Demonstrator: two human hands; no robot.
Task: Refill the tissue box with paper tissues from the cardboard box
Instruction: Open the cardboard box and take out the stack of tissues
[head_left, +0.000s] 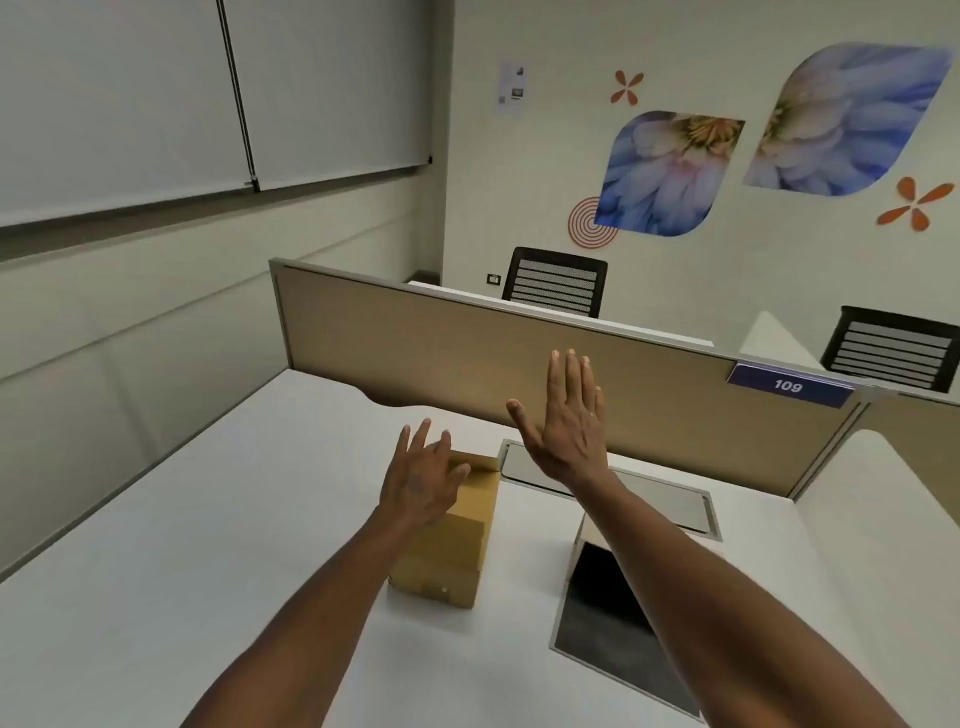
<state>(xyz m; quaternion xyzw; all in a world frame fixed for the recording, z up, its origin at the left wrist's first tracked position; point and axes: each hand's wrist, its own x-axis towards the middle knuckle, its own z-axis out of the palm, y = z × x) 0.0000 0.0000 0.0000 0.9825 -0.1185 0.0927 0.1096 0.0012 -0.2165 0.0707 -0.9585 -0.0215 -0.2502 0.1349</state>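
I hold my left hand (423, 478) and right hand (566, 415) spread, empty, above the closed cardboard box (452, 540) (refill unstarted).

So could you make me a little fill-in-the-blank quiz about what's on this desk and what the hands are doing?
1. The cardboard box stands on a ____ desk.
2. The number on the blue sign on the partition is ____.
3. Both the left hand and the right hand are open and hold ____.
4. The hand raised higher in the picture is the ____ one.

Missing words: white; 109; nothing; right
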